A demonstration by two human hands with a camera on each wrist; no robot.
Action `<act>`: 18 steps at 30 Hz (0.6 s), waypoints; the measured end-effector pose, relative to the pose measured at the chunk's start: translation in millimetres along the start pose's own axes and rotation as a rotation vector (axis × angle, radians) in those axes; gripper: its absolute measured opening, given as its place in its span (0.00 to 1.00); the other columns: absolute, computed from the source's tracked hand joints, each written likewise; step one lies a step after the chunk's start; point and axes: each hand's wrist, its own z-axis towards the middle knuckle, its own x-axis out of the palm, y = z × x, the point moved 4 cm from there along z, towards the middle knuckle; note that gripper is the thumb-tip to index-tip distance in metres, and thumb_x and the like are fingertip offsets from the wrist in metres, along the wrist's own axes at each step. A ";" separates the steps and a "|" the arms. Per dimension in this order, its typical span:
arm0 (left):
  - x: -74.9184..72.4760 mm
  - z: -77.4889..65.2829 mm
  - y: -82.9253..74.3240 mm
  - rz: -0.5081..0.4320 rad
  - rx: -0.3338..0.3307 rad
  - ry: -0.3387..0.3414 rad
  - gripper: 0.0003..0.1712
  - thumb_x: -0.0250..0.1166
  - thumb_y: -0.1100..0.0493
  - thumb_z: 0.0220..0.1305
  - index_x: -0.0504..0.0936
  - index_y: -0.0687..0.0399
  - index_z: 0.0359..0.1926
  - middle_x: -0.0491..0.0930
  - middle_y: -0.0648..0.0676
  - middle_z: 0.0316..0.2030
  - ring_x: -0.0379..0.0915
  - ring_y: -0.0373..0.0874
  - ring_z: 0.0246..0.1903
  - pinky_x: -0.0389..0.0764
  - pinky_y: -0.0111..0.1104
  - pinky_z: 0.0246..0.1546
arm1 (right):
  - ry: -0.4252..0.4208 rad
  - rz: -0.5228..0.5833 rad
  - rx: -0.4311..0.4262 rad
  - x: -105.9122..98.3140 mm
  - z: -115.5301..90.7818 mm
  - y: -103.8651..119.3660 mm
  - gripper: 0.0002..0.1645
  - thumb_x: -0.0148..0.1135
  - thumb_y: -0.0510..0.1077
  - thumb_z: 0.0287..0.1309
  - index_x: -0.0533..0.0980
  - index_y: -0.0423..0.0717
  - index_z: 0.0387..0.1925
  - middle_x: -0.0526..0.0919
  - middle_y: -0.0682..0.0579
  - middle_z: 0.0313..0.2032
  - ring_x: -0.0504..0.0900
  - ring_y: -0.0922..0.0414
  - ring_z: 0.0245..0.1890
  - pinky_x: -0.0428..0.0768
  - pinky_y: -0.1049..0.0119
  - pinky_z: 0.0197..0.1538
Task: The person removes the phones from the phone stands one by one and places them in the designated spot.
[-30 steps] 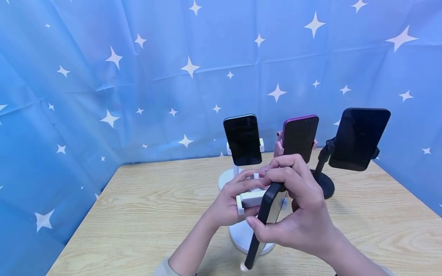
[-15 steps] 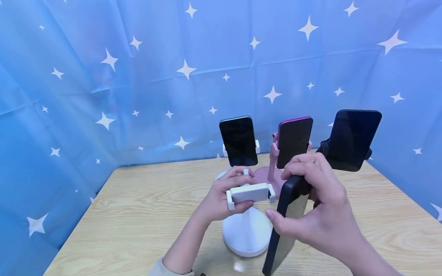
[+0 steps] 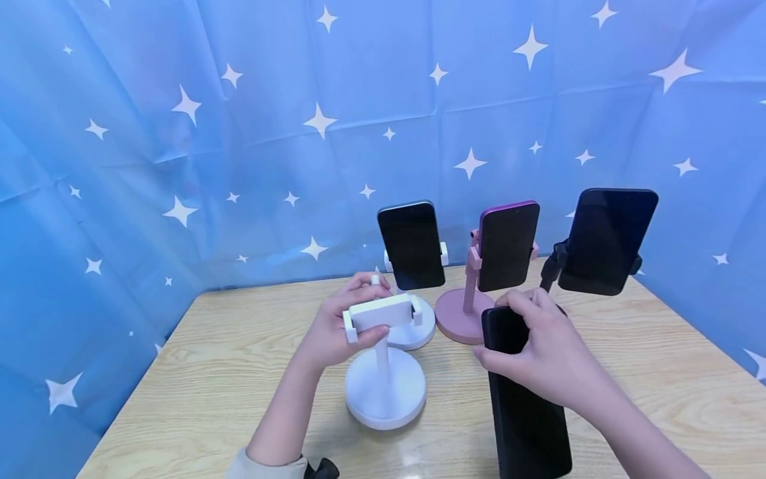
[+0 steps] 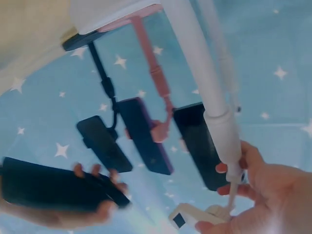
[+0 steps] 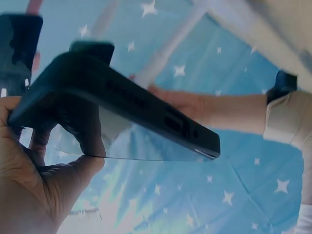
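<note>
In the head view, my left hand point(image 3: 323, 332) grips a white phone stand point(image 3: 385, 392) by its clamp head, fingers behind and thumb below. The clamp point(image 3: 381, 314) faces me with nothing between its two end hooks; its round base is below. The left wrist view shows the stand's post point(image 4: 195, 63) rising past the fingers. To the right, my right hand point(image 3: 544, 356) holds a black smartphone point(image 3: 532, 432) near its top end, fingers and thumb on opposite edges. The phone's dark screen faces the head camera, and its lower end points down towards me.
Behind, a phone point(image 3: 413, 246) sits in another white stand point(image 3: 419, 329), a magenta-edged phone point(image 3: 509, 246) in a pink stand point(image 3: 457, 316), and a large black phone point(image 3: 610, 243) in a black stand point(image 3: 553, 266). A blue star-patterned curtain point(image 3: 269, 166) hangs behind the wooden table point(image 3: 239, 372).
The smartphone has moved right, away from the white clamp, and turned from edge-on to screen towards the head camera. My left hand and the white stand have shifted left.
</note>
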 end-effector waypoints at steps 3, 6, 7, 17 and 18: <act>-12.3 -1.2 0.3 0.013 -0.017 -0.025 0.29 0.65 0.77 0.46 0.80 0.44 0.46 0.70 0.55 0.48 0.66 0.48 0.49 0.77 0.34 0.39 | 0.049 -0.050 0.036 8.9 1.8 -11.5 0.32 0.72 0.56 0.37 0.73 0.46 0.44 0.70 0.43 0.39 0.71 0.50 0.34 0.76 0.57 0.31; -24.1 -1.7 1.7 0.036 -0.022 -0.046 0.35 0.65 0.77 0.45 0.79 0.32 0.46 0.70 0.52 0.48 0.67 0.47 0.47 0.76 0.33 0.40 | 0.096 -0.079 0.064 17.6 2.1 -22.6 0.36 0.72 0.58 0.37 0.72 0.43 0.47 0.70 0.42 0.38 0.71 0.51 0.32 0.76 0.58 0.30; -28.0 -1.7 2.1 0.044 -0.023 -0.054 0.36 0.65 0.78 0.45 0.79 0.32 0.47 0.70 0.51 0.48 0.67 0.47 0.47 0.75 0.33 0.40 | 0.108 -0.087 0.071 20.5 1.9 -25.7 0.37 0.71 0.58 0.37 0.72 0.42 0.47 0.70 0.42 0.37 0.71 0.52 0.31 0.75 0.59 0.29; -61.2 1.4 11.7 0.192 -0.082 -0.146 0.23 0.65 0.79 0.43 0.78 0.65 0.44 0.73 0.44 0.46 0.70 0.43 0.44 0.75 0.32 0.37 | 0.225 -0.118 0.116 50.4 -5.2 -52.8 0.44 0.71 0.59 0.37 0.70 0.36 0.52 0.70 0.39 0.38 0.71 0.52 0.30 0.75 0.59 0.31; -63.6 2.4 12.9 0.207 -0.093 -0.146 0.22 0.65 0.79 0.43 0.78 0.68 0.44 0.73 0.44 0.46 0.70 0.43 0.45 0.75 0.32 0.37 | 0.230 -0.117 0.111 53.3 -5.9 -55.3 0.43 0.71 0.58 0.36 0.70 0.36 0.52 0.70 0.40 0.37 0.71 0.53 0.29 0.74 0.59 0.31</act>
